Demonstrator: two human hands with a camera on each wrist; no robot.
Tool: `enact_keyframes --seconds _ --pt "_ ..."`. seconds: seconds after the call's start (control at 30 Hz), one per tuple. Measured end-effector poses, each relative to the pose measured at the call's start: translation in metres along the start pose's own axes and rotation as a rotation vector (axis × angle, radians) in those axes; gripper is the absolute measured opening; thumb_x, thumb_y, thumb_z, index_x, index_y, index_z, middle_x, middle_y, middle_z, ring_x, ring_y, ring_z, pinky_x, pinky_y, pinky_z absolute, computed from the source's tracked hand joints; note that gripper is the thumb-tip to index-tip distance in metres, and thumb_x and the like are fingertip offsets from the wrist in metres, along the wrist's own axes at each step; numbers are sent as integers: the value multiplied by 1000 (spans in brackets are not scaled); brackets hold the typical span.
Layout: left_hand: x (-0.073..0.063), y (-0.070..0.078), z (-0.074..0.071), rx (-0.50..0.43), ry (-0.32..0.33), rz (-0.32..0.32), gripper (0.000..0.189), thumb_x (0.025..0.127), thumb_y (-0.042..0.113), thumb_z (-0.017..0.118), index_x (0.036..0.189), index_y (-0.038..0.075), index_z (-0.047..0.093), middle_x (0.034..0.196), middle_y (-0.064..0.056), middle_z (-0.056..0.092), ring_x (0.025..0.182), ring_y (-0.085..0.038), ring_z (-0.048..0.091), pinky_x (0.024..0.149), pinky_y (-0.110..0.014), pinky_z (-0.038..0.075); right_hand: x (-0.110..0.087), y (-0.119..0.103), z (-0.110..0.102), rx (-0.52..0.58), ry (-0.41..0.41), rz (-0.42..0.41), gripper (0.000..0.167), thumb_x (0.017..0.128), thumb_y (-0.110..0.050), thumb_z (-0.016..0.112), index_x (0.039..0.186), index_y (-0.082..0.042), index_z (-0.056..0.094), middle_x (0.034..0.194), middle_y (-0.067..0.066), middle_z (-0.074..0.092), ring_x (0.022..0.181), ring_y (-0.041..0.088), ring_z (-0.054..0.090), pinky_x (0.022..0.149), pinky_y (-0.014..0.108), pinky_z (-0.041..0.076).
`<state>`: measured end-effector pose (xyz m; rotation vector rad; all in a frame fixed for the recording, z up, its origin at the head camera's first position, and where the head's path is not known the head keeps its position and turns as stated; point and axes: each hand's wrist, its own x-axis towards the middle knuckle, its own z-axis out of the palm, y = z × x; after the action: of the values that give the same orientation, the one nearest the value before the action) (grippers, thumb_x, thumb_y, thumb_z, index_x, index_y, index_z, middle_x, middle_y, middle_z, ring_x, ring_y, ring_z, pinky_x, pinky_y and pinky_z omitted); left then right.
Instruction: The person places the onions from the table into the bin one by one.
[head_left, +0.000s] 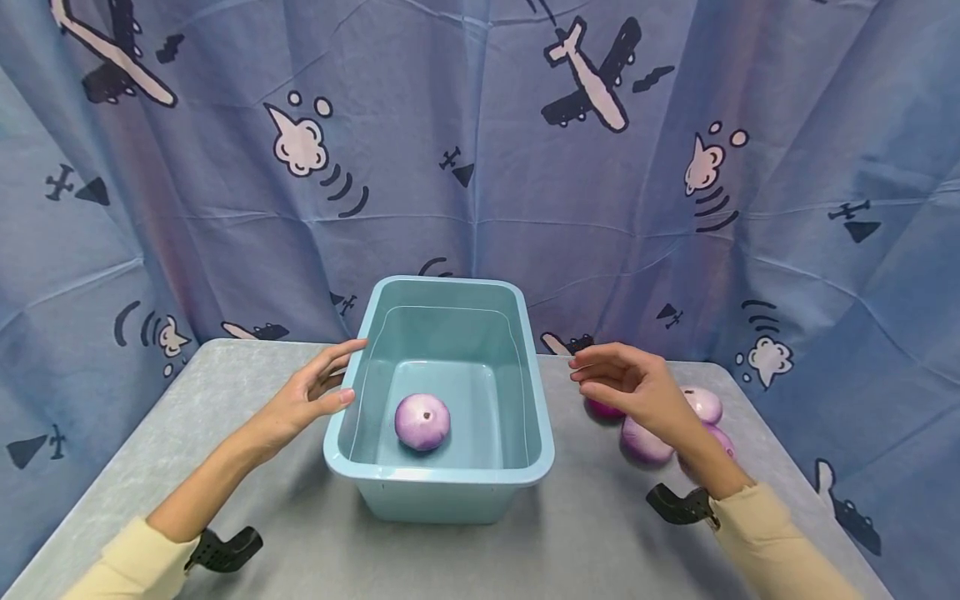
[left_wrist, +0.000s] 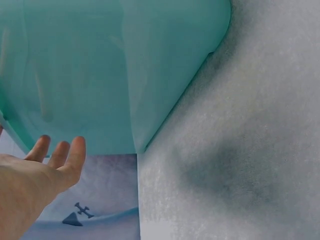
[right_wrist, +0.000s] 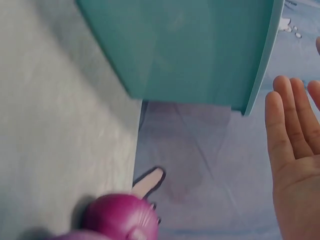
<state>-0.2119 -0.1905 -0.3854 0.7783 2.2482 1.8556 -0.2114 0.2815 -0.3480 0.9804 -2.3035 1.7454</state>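
Observation:
A pale blue plastic basin (head_left: pixel 442 498) stands on the table, and one purple onion (head_left: pixel 422 422) sits on its floor toward the near end. My left hand (head_left: pixel 307 396) is at the basin's left rim, thumb and fingers spread and holding nothing. To the right of the basin my right hand (head_left: pixel 637 387) hovers with fingers loosely bent and no object in them. Beneath and behind that hand lie several more onions, among them a pale one (head_left: pixel 703 404), a purple one (head_left: pixel 645 442) and a deep magenta onion (right_wrist: pixel 120 217). The right hand and forearm partly hide this group.
The grey table (head_left: pixel 592 533) ends at a blue curtain (head_left: pixel 420 100) printed with planes, which hangs close behind the basin. A black wrist mount (head_left: pixel 225 550) juts from the left wrist, and another mount (head_left: pixel 678 504) from the right.

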Motion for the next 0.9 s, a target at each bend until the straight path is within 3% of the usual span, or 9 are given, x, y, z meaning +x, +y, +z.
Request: enact_keyframes --seconds 0.33,0.47,0.9 --pt "0 0 -1 -4 -6 -8 63 101 19 60 159 18 34 156 -18 35 141 -44 31 107 -66 28 -35 3 -34 -132 57 58 36 91 14 67 126 10 60 120 21 65 105 26 69 86 30 54" --pt "0 -1 -1 -6 -10 -10 63 101 19 60 159 18 34 156 -18 35 140 -46 32 105 -65 30 -50 5 -50 -204 80 91 37 92 12 68 127 5 62 119 15 67 104 24 69 85 29 54" --pt "-1 -2 0 -7 -15 -10 64 101 20 60 159 19 33 153 -19 39 136 -44 40 101 -59 39 -99 13 -88 -340 192 223 34 95 4 69 128 3 62 118 13 68 102 16 70 81 24 54"
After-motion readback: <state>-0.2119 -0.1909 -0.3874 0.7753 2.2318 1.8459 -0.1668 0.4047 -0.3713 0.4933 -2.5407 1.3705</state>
